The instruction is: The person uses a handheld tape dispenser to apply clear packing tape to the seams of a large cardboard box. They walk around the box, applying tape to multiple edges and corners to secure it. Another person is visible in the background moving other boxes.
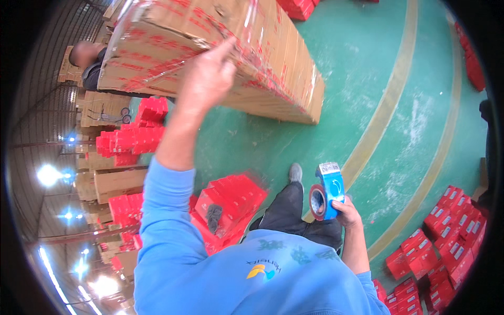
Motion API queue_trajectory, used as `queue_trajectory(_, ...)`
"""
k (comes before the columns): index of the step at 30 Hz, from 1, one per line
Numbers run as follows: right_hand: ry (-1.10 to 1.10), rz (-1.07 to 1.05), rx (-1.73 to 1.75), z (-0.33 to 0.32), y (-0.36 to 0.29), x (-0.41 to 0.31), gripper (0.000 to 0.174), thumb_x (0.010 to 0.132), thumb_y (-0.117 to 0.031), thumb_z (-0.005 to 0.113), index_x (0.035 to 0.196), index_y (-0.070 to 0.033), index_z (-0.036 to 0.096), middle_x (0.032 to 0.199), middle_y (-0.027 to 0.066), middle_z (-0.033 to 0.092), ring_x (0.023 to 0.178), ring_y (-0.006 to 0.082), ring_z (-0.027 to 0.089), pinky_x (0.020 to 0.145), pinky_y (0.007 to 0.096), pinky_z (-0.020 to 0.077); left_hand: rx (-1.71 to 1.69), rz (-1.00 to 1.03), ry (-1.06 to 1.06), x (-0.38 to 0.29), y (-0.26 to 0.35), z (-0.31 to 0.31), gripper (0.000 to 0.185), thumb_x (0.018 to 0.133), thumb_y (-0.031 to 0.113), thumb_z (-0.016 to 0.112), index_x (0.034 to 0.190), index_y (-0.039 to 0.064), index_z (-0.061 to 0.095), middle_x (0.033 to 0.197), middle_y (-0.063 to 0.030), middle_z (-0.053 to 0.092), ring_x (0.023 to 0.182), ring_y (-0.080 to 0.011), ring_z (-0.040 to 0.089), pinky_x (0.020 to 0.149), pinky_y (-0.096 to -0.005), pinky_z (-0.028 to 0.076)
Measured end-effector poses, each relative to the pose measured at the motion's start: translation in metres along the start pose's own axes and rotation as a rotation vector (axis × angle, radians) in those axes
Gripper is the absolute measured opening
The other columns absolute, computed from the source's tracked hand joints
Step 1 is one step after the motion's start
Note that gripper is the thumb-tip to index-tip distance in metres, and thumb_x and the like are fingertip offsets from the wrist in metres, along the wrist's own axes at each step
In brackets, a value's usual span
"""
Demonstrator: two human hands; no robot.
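Note:
A long brown cardboard carton point(271, 63) with red printing fills the upper middle, clear and red tape along its edges. My left hand point(210, 75) is raised against its near long edge, with the fingers bent and a finger laid along the taped seam. The hand is a little blurred, and whether it grips the edge or only presses on it does not show. Low by my thigh, my right hand point(348, 212) holds a blue tape dispenser point(332, 185). A roll of tape point(317, 201) sits in the dispenser, which is apart from the carton.
Beside my legs stand red boxes point(232, 197) with a dark grey cloth point(214, 217) on top. More red boxes point(453, 232) are stacked at the lower right. A person point(92, 65) is behind the carton's far end. A hand truck point(112, 116) stands further back on the green floor point(252, 145).

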State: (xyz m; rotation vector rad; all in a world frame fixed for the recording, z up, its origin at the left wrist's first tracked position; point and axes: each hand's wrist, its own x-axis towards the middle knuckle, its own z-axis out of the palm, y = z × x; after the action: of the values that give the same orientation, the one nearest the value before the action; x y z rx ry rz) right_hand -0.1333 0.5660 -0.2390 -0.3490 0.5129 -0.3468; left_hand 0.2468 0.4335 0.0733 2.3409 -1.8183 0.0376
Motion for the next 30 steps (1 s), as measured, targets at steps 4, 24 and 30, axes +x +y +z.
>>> queue_trajectory(4, 0.053, -0.181, -0.326, 0.083, -0.073, 0.002, 0.063, 0.075, -0.036, 0.084, 0.121, 0.001, 0.063, 0.095, 0.0092, 0.07, 0.081, 0.0181, 0.069, 0.073, 0.0311, 0.0554, 0.077, 0.036, 0.547, -0.018, -0.005, -0.131, 0.036, 0.092, 0.022, 0.065, 0.124, 0.007, 0.067, 0.088, -0.0156, 0.071, 0.075, -0.0267, 0.068, 0.076, -0.042, 0.053)
queue_trajectory(24, -0.368, -0.659, -1.294, 0.214, -0.211, 0.057, 0.056, 0.067, -0.039, 0.09, 0.104, -0.004, 0.068, 0.092, 0.0151, 0.067, 0.091, 0.0342, 0.063, 0.085, 0.0445, 0.0492, -1.476, -0.143, -0.344, -0.087, 0.022, -0.032, 0.044, 0.104, 0.035, 0.057, 0.123, -0.004, 0.066, 0.106, -0.0072, 0.071, 0.103, -0.0157, 0.065, 0.096, -0.0293, 0.049)
queue_trajectory(30, -0.512, -0.729, -1.375, 0.205, -0.246, 0.065, 0.05, 0.065, -0.036, 0.091, 0.092, -0.003, 0.065, 0.086, 0.0153, 0.064, 0.084, 0.0351, 0.061, 0.08, 0.0441, 0.0486, -1.402, -0.24, -0.32, -0.098, 0.046, -0.03, 0.039, 0.105, 0.031, 0.056, 0.108, -0.004, 0.071, 0.099, -0.0053, 0.07, 0.095, -0.0119, 0.063, 0.088, -0.0295, 0.049)
